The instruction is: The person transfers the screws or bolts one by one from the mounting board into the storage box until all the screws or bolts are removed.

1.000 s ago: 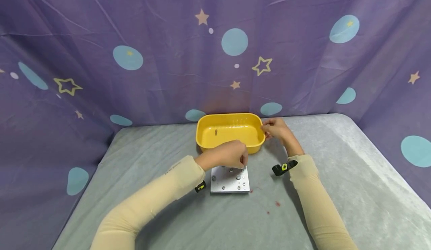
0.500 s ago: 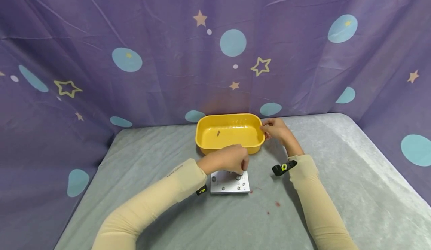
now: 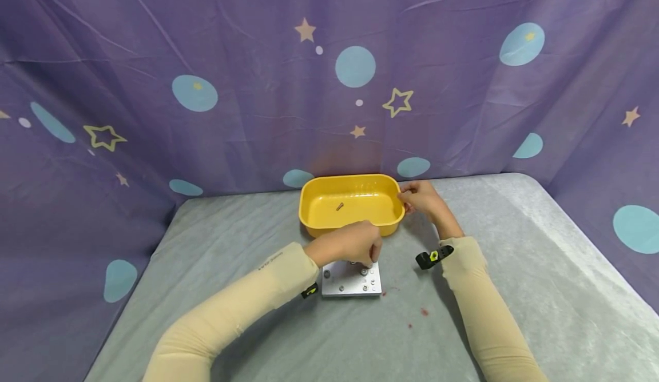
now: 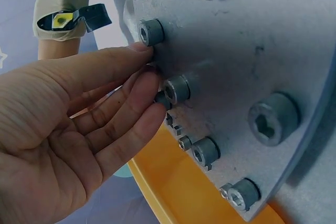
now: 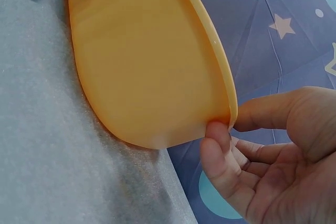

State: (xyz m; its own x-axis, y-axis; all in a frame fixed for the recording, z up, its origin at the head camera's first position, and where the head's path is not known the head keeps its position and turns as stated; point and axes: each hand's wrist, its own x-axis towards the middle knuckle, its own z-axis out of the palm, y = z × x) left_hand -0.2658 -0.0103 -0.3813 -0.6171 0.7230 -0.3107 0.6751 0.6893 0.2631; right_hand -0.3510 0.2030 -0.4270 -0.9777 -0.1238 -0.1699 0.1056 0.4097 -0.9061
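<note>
In the head view, my left hand [image 3: 359, 243] reaches over the far part of a silver metal plate [image 3: 337, 282]. The left wrist view shows its thumb and fingers pinched close together at the plate's face, among socket-head screws [image 4: 274, 119]. What they pinch seems to be a screw, mostly hidden by the fingertips. My right hand [image 3: 419, 196] grips the right end of a yellow tray [image 3: 355, 227], thumb on one side of the rim and fingers on the other, as the right wrist view confirms. Inside the tray lies one small loose screw [image 3: 340, 206].
The plate lies on a table with a grey cloth [image 3: 247, 325], just in front of the tray. Behind the table hangs a purple curtain [image 3: 257, 107] with stars and dots. Small red marks [image 3: 424, 311] show on the cloth to the plate's right.
My left hand has come slightly lower and nearer over the plate. In the tray, the loose screw has shifted to the right and turned. My right hand keeps its grip on the rim.
</note>
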